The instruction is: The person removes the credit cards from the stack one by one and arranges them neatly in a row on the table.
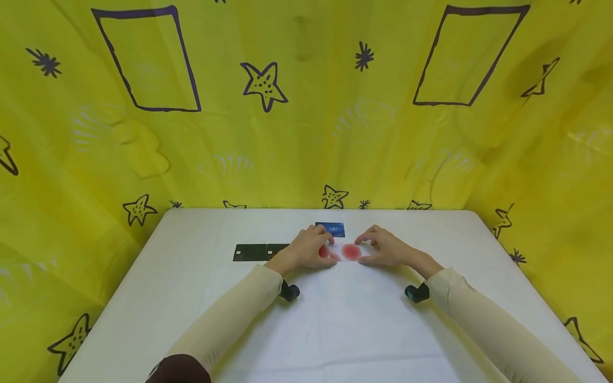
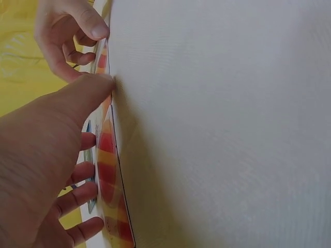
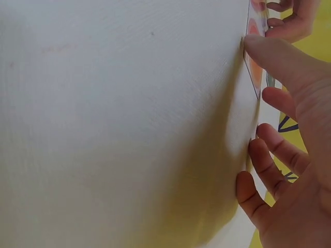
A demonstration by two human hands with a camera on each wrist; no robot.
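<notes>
- From my station I see the red-patterned card (image 1: 351, 252) lying flat on the white bench (image 1: 364, 330), toward its far side and between the two hands.
- The left hand (image 1: 308, 249) is partly closed; I read its thumb at the near edge and its curved forefinger at the far edge, lightly pinching the red pattern's left part.
- My left wrist view shows its remaining fingers spread apart along the strip, which has a break by the thumb; I can't tell whether that is one card or two.
- The right hand (image 1: 389, 249) makes a similar half-closed pinch at the right end, thumb tip touching the near edge in my right wrist view, other fingers loosely bent and separate.
- Just beyond the left fingers I have a blue VIP card (image 1: 337, 229).
- To the left lie two dark cards, end to end: the outer dark card (image 1: 249, 252) fully visible, the inner dark card (image 1: 276, 250) partly covered by the left hand.
- Behind everything I see a yellow cloth (image 1: 306, 143) with drawn stars.
</notes>
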